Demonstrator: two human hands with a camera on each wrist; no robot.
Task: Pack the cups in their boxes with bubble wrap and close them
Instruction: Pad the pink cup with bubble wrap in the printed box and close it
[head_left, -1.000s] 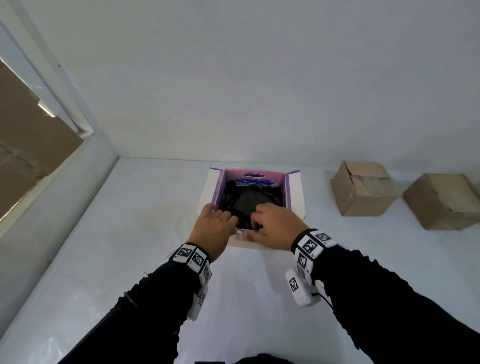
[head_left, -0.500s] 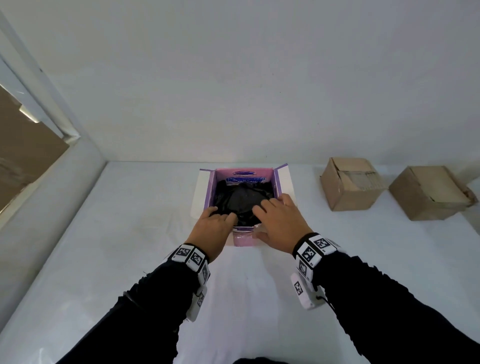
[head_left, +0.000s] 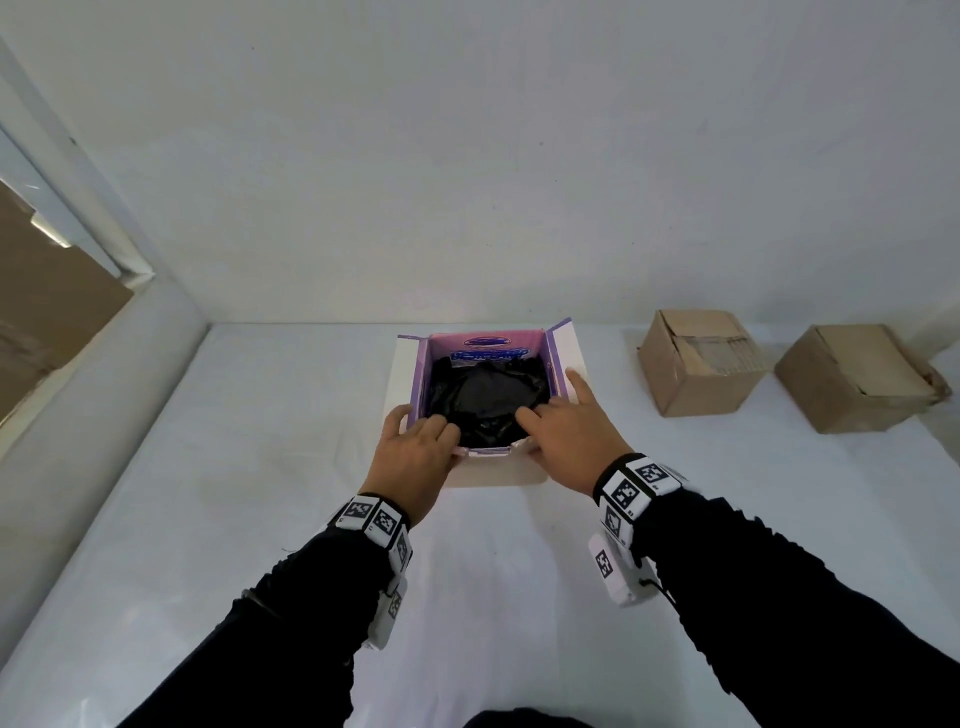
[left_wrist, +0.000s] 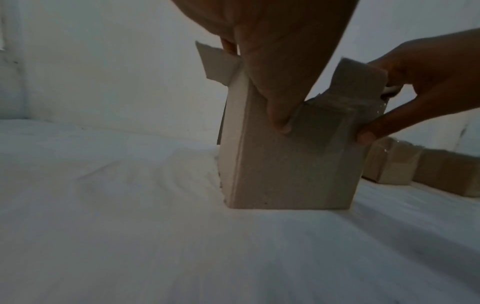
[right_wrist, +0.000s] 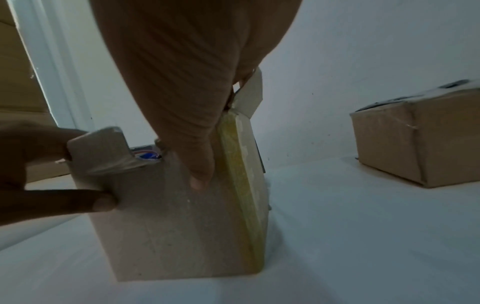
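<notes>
Though hidden overhead, thumbs outside box.

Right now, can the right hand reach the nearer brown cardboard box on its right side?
Probably yes. The right hand rests on the open purple-lined box, and only bare white tabletop lies between it and the nearer brown cardboard box. Nothing blocks the way, though it must first let go.

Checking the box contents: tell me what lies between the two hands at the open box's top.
In the head view, crumpled black wrapping fills the open purple-lined white cardboard box between the left hand and right hand.
</notes>
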